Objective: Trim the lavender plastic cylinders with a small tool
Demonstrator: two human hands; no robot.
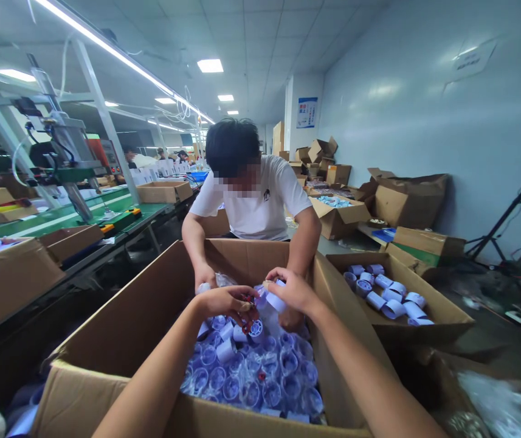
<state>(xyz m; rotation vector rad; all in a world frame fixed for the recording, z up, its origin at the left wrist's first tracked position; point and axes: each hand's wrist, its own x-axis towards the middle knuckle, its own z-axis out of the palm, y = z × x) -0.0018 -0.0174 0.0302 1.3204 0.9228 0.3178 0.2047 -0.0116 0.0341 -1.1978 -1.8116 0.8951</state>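
Note:
My left hand is over the large cardboard box, its fingers curled around several small red parts. Right beside it, my right hand grips a white plastic cylinder between thumb and fingers. Below both hands lie many white plastic cups, some in clear film, with a tiny red piece among them. One cup with a spoked end sits just under my left hand.
Across the box a person in a white shirt leans in with both hands inside it. Another carton of white cylinders stands at the right. A green-topped workbench with a press runs along the left. A black tripod stands far right.

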